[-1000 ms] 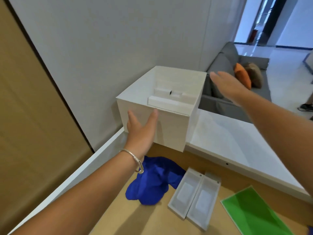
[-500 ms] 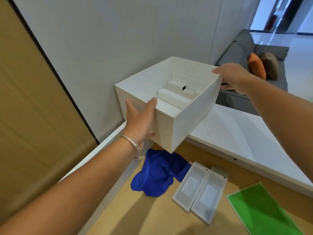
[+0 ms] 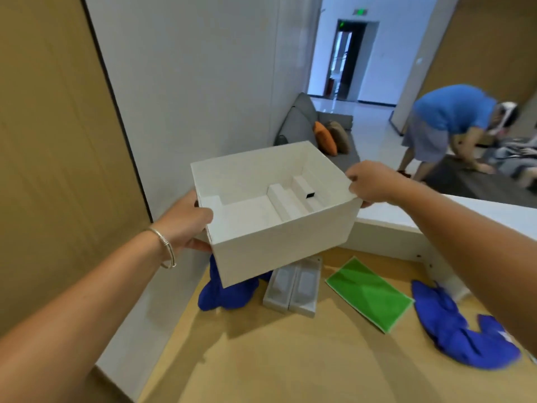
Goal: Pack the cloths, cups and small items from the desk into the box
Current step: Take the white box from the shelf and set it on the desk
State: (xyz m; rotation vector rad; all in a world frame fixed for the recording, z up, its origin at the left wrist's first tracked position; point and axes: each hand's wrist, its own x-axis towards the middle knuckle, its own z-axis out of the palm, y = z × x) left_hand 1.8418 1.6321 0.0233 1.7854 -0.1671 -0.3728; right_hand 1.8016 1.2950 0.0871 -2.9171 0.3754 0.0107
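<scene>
Holding the white box (image 3: 279, 245) clear of the desk (image 3: 290, 359), the person carries it tilted, its open mouth turned toward the camera. The left hand (image 3: 186, 222) grasps the near-left corner, thumb over the rim and fingers curled beneath the wall; the right hand (image 3: 370, 181) clasps the far-right rim, though how its fingers lie behind the wall cannot be told. Inside the box, only white stepped inserts and one small dark spot show — none of the desk's items is in it.

Below, on the wooden desk: a blue cloth (image 3: 229, 289) partly hidden under the box, a pair of flat white packets (image 3: 293, 283) side by side, a green cloth (image 3: 369, 292) spread flat, and a second blue cloth (image 3: 462, 330) crumpled at the right. No cups are visible. Packing, by this view, has not begun.

Handling, as judged: the box looks like thin, stiff board and probably weighs little, so two hands at opposite corners should steady it well; its walls may flex if squeezed mid-span, hence grips near corners are safer. The cloths appear soft and limp — a pinch or a gathering handful anywhere should lift them, though they will drape and may trail over the rim. The packets seem rigid and smooth, best taken by their long edges.

A second person in a blue shirt (image 3: 453, 112) bends over in the room beyond.
</scene>
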